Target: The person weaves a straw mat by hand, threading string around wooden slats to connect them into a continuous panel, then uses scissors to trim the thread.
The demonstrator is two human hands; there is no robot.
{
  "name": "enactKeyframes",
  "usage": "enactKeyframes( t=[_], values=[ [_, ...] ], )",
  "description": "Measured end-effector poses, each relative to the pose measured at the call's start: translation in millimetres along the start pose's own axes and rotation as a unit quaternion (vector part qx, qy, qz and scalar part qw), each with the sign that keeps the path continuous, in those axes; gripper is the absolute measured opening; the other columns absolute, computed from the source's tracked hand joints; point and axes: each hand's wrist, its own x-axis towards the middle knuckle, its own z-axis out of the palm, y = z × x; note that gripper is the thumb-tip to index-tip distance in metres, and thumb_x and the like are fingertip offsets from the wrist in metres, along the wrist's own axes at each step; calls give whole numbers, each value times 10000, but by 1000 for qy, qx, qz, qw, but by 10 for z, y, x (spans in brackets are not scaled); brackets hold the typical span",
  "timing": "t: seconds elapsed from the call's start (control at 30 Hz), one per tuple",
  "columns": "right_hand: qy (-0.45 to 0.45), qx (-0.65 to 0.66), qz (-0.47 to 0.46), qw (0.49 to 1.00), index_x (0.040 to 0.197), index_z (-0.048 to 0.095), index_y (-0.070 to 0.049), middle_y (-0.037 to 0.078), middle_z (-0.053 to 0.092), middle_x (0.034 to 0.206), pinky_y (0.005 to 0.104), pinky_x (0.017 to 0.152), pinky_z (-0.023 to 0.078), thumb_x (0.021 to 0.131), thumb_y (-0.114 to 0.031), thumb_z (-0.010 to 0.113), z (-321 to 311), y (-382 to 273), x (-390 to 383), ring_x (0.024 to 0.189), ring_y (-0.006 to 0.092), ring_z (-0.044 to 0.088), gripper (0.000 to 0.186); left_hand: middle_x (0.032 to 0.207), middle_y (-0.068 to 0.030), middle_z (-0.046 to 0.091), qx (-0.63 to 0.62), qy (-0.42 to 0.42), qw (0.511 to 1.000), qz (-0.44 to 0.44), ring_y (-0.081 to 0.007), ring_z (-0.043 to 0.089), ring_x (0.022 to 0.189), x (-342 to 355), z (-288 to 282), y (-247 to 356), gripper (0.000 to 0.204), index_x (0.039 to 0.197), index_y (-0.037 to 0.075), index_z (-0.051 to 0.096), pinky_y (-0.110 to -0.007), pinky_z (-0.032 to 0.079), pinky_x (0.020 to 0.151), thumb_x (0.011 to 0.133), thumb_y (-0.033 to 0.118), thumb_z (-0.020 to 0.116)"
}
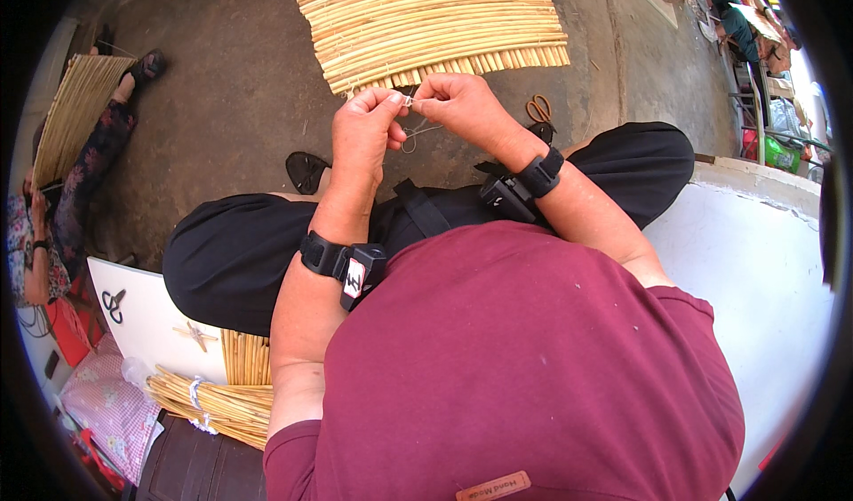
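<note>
Floor (213, 119) spreads out left of our left hand (362, 130); the reed mat (431, 21) ends just beyond our right hand (464, 107). Both pinch thin pale thread (409, 101) between close-set fingertips.

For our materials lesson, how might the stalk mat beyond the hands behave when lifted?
The stalk mat is probably stiff along its long stalks. It may bend across them, being many separate pieces side by side. Thin stalks suggest it's fairly light.
</note>
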Motion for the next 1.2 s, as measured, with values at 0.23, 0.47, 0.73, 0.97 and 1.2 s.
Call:
enactKeyframes(
  t=[0.23,0.47,0.73,0.97,1.2],
  values=[
    [24,-174,-50,983,763,651,-43,124,628,662,356,604,490,751,-178,610,-28,-49,-6,636,247,624,142,703,-19,592,9,25,1000,-4,-70,523,481,9,32,-11,138,827,39,588,-211,422,406,917,142,567],
    [32,-231,-56,971,768,652,-62,136,637,690,406,635,495,745,-182,591,-16,-42,-10,672,310,627,136,669,-14,557,6,5,1000,-17,-74,527,494,8,21,-13,144,823,35,575,-218,432,408,926,128,537],
    [-58,-86,-41,994,906,665,-61,43,546,613,291,575,439,806,-261,681,-65,-80,5,594,132,521,224,627,4,539,136,-7,990,-21,-75,504,489,-10,-70,57,156,811,73,542,-213,427,447,943,150,514],
    [-56,-69,-93,992,899,664,-39,-39,493,607,233,541,371,825,-161,699,45,-114,17,590,48,438,147,590,2,529,136,23,990,6,-78,494,479,11,-113,35,160,805,75,543,-217,423,443,942,151,516],
    [-20,-139,-115,983,806,634,-39,57,580,634,309,557,440,830,-181,641,57,-25,46,600,178,543,144,598,1,528,138,25,990,-4,-78,499,487,41,-127,30,150,813,72,545,-216,425,446,940,147,522]
  ],
)
